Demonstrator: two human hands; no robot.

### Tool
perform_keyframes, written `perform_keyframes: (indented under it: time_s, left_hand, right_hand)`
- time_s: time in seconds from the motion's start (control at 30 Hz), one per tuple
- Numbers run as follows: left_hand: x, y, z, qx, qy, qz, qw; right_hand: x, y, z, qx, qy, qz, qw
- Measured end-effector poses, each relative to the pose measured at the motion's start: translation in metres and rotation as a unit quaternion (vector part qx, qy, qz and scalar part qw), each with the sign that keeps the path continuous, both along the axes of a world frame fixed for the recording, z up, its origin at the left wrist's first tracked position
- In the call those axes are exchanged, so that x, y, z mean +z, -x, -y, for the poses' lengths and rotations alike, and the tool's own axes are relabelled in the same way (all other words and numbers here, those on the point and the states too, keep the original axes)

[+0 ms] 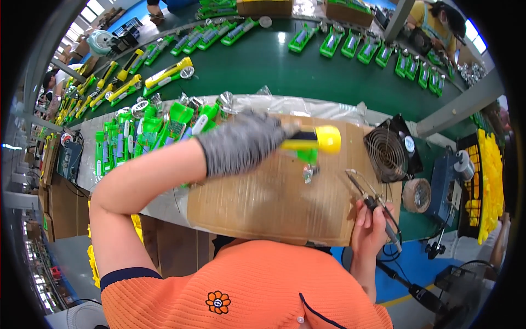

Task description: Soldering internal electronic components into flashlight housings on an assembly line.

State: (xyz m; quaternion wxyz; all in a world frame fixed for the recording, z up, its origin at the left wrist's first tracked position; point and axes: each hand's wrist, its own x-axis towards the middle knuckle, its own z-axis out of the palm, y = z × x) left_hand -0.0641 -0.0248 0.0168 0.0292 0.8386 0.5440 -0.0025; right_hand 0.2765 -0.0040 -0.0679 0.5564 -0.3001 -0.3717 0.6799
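Note:
My left hand [244,143], in a grey striped glove, is closed around a yellow and black flashlight body [329,139] above the cardboard sheet [246,205]. Motion blurs the glove a little. Just under the flashlight body shows a green plastic part [308,156], with a small silver reflector [310,174] close by; whether the hand also holds these I cannot tell. At the board's right edge, my bare right hand [369,227] grips a soldering iron [371,203], its tip angled up and left. A strand of thin wire or solder runs beside the iron.
Several green flashlight inserts [118,142] lie packed left of the board. Beyond, a green conveyor belt [241,68] carries yellow flashlights and green inserts. A black fan [388,153], a tape roll [417,195] and a blue soldering station [442,189] stand right, near a yellow-filled basket [472,189].

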Motion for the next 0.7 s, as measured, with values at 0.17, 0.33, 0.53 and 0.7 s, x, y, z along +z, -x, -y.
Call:
perform_keyframes:
  time_s: [0.17,0.33,0.53,0.7]
  left_hand:
    - [0.003,0.118,-0.091,0.244,0.031,-0.143,0.959]
    - [-0.028,0.177,-0.100,0.355,0.154,-0.122,0.914]
    - [0.068,0.211,0.032,0.276,-0.020,-0.045,0.960]
    - [0.121,0.225,0.235,0.431,0.087,-0.087,0.894]
  right_hand:
    - [0.001,0.001,0.004,-0.010,0.012,-0.019,1.000]
    - [0.009,0.005,0.004,-0.018,0.027,0.015,0.999]
    - [0.003,0.027,-0.015,0.006,-0.007,0.031,0.999]
    - [-0.013,0.019,-0.034,-0.006,-0.008,0.050,0.999]
